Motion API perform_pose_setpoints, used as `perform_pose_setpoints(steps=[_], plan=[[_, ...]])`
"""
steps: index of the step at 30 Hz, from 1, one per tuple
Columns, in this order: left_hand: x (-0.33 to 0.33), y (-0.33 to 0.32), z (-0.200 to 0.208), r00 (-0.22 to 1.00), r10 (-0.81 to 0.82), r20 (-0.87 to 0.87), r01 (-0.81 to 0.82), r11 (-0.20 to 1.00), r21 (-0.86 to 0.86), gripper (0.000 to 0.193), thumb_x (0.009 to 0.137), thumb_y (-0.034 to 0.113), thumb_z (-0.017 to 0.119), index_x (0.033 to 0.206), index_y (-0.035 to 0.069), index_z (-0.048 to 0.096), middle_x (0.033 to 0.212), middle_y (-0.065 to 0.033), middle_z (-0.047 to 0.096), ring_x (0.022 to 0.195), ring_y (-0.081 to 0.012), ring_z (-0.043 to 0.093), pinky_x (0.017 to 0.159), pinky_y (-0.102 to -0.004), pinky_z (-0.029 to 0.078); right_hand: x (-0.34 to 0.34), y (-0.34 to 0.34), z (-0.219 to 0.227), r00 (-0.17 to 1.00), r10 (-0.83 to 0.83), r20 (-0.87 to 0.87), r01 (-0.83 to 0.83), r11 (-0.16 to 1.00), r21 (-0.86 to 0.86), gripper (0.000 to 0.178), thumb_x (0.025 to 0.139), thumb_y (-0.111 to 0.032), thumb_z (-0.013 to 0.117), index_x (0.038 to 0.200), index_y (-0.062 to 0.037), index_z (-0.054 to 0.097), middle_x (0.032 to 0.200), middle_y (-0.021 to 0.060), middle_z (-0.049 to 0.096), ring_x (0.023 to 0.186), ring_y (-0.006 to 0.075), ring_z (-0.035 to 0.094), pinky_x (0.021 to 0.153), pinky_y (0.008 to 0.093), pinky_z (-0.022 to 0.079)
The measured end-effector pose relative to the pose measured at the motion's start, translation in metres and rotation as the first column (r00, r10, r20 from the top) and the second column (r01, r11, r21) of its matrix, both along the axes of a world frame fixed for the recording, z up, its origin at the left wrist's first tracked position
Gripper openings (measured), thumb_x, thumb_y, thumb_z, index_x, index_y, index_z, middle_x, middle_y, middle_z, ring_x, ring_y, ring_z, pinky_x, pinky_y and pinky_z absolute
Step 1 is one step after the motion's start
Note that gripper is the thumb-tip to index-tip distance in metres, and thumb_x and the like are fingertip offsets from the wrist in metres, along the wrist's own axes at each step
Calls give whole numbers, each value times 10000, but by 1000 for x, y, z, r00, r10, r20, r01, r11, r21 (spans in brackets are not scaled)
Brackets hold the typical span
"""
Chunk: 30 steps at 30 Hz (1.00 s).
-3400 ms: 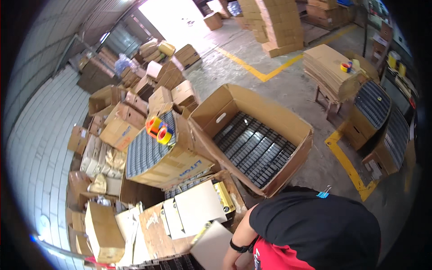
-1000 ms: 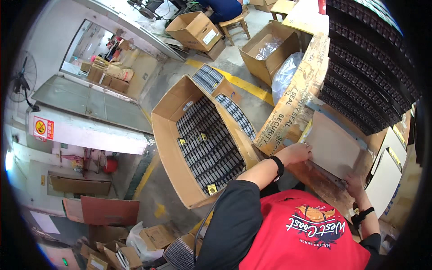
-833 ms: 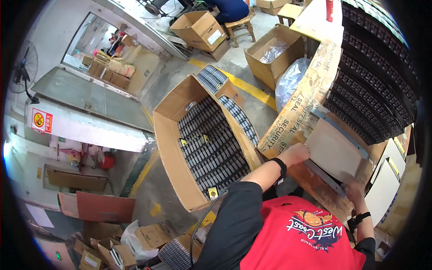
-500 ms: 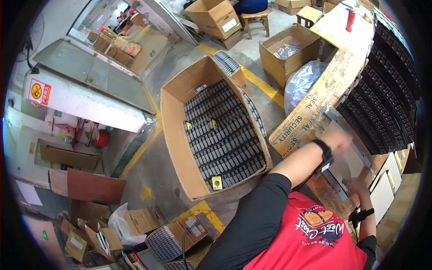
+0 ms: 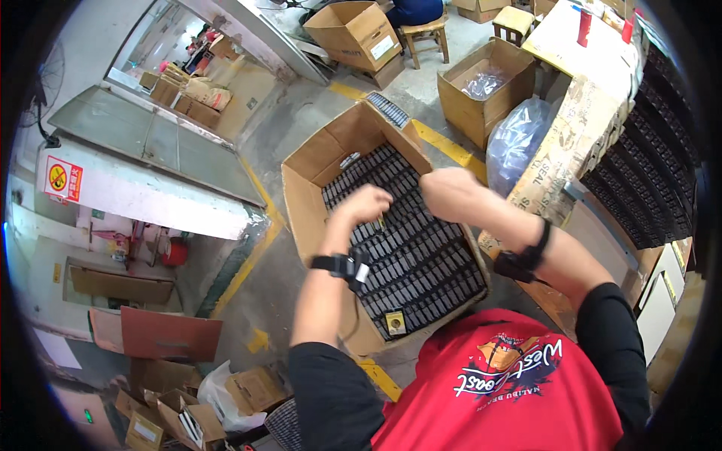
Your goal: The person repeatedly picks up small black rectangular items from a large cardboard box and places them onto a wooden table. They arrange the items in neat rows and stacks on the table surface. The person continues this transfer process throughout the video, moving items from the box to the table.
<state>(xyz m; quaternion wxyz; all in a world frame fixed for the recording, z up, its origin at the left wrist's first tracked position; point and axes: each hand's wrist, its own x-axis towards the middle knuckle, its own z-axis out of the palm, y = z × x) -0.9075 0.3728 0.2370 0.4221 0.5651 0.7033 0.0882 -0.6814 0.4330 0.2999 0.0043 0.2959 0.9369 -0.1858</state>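
Sign [image 5: 64, 179]: red and white with a yellow disc, on the pale ledge.
Board [image 5: 171, 334]: reddish brown, below the sign.
Carton [image 5: 302, 201]: open on top, in front of the person.
Left hand [image 5: 365, 204]: over the inside of the carton, fingers curled in; cannot tell if they pinch anything. A small yellow piece shows just below the fingertips.
Yellow pack [image 5: 395, 323]: lying on the rows at the carton's near end, well apart from both hands' fingers.
Rows of packs [image 5: 425, 267]: black and grey, in the carton, below the left fingers.
Right hand [image 5: 453, 194]: over the carton's right edge, blurred, fingers curled; cannot tell what they hold.
Plastic bag [image 5: 519, 143]: clear, beyond the right forearm.
Bench [image 5: 555, 310]: brown wood, under the right forearm.
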Motion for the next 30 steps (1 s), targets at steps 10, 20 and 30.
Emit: perform_pose_setpoints(steps=[10, 20, 30], plan=[[-3, -44, -165, 888, 210, -409, -292, 945, -148, 287, 792, 96, 500, 1039, 25, 628, 1092, -215, 594, 1034, -330, 576, 848, -417, 476, -121, 26, -227, 719, -149, 679, 237, 971, -38, 295, 841, -185, 545, 1116, -129, 636, 1238, 32, 557, 1118, 212, 542, 827, 428, 482], [24, -38, -146, 821, 362, -442, -458, 879, -131, 258, 809, 103, 536, 1002, -42, 627, 1155, -358, 482, 1013, -402, 567, 845, -408, 493, -121, 39, -232, 775, -465, 429, 610, 730, -310, 362, 835, -238, 471, 1103, -37, 609, 1179, 156, 568, 1087, 316, 551, 886, 385, 452], [27, -44, -154, 789, 383, -480, -487, 866, -111, 392, 785, 121, 547, 1083, -134, 534, 1160, -335, 478, 1001, -404, 568, 869, -399, 474, -117, 23, -246, 772, -542, 332, 632, 711, -308, 351, 842, -255, 511, 1075, -11, 610, 1148, 177, 579, 1075, 331, 552, 896, 403, 451]])
